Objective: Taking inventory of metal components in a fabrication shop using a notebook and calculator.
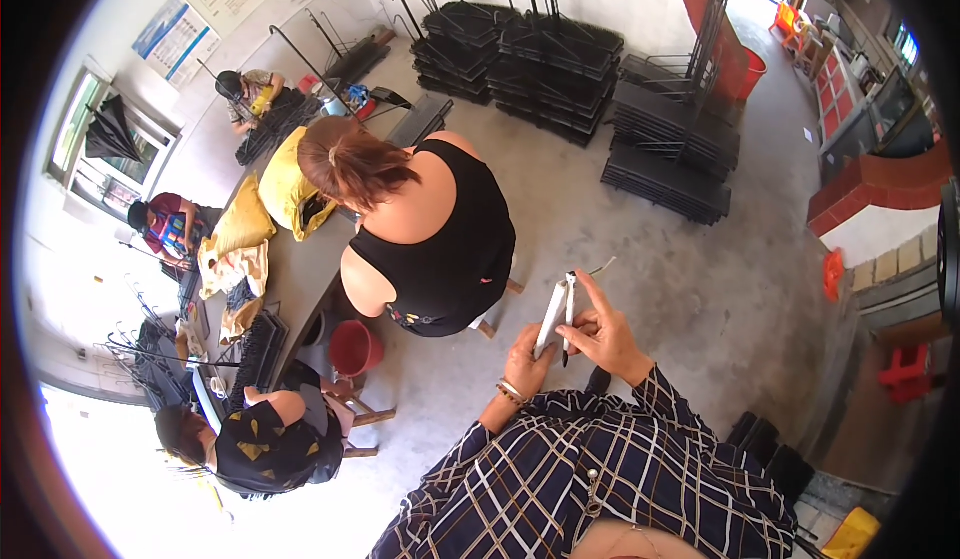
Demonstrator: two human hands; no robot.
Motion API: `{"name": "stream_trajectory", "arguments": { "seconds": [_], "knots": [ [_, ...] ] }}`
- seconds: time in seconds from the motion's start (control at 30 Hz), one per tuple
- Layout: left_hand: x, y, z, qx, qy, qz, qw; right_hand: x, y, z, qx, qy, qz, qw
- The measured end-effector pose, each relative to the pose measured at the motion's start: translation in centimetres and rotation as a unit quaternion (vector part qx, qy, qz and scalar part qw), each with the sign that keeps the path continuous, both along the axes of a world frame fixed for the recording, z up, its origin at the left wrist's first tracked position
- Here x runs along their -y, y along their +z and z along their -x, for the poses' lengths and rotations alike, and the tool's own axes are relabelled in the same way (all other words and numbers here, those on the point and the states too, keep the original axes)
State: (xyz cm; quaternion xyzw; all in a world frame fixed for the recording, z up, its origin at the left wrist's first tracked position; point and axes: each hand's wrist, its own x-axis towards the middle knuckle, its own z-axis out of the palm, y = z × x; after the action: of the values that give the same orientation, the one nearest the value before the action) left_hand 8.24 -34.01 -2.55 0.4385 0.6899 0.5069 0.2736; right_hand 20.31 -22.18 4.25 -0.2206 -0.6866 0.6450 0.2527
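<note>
My left hand (524, 361), with bracelets on its wrist, grips the lower end of a white flat bar (551, 319) that stands nearly upright in front of my plaid shirt. My right hand (604, 335) pinches a thin metal rod (569, 311) with a dark lower tip, held right beside the white bar. A fine wire (600, 267) sticks out past my right forefinger. Both hands are close together above the concrete floor.
A person in a black top (440, 229) sits just ahead at a long grey table (300, 269), with a red bucket (355, 347) beside it. Yellow sacks (285, 189) lie on the table. Other people work at the left. Stacks of black frames (560, 59) fill the back.
</note>
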Motion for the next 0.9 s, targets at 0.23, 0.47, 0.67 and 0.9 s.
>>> {"name": "stream_trajectory", "arguments": {
  "seconds": [0.23,0.47,0.67,0.9],
  "knots": [
    [0.0,0.0,-0.1,0.005,-0.014,-0.022,1.0,0.6,0.1,0.0,0.015,-0.009,-0.015,1.0],
    [0.1,0.4,0.2,0.139,-0.011,0.029,0.99,0.9,1.0,0.9,0.016,-0.018,-0.039,0.999],
    [-0.6,2.3,0.9,0.355,0.001,0.005,0.935,-0.3,2.8,1.2,0.031,-0.056,-0.076,0.995],
    [-0.8,4.0,1.3,0.517,0.058,-0.024,0.854,-4.0,1.0,-2.9,-0.012,-0.231,0.015,0.973]
  ]
}}
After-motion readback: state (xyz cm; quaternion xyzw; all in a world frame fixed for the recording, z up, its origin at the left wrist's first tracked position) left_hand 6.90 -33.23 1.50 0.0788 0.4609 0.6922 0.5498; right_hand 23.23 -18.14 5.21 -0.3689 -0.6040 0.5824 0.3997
